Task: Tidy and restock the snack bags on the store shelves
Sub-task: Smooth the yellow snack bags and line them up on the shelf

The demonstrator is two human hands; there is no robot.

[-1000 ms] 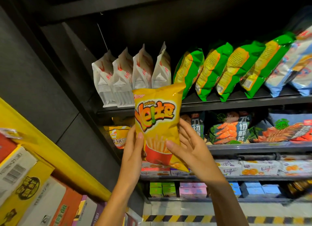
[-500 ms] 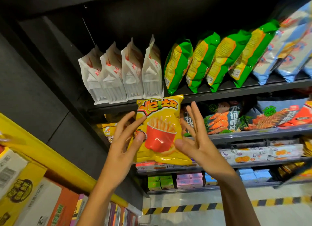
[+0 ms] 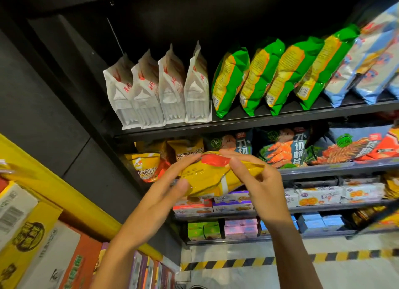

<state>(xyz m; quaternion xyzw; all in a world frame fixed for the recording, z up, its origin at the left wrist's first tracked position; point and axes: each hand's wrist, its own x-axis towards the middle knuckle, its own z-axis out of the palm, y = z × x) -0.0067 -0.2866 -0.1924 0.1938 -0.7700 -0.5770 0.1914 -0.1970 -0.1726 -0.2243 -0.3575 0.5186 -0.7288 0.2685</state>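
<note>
Two hands hold one yellow snack bag (image 3: 212, 176): our left hand (image 3: 164, 187) curls round its left end, our right hand (image 3: 257, 178) pinches its top edge, thumb in front. Our fingers hide much of the print, and what remains is too blurred to read. The bag lies tipped flat, long axis running left to right, in front of the second shelf (image 3: 336, 170), just beside the yellow bags (image 3: 149, 165) there.

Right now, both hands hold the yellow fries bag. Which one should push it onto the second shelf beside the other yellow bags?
Probably the right hand. It grips the yellow fries bag at the end nearest the shelf; the left hand only supports the underside and sits nearer the yellow bags to steady them.
</note>
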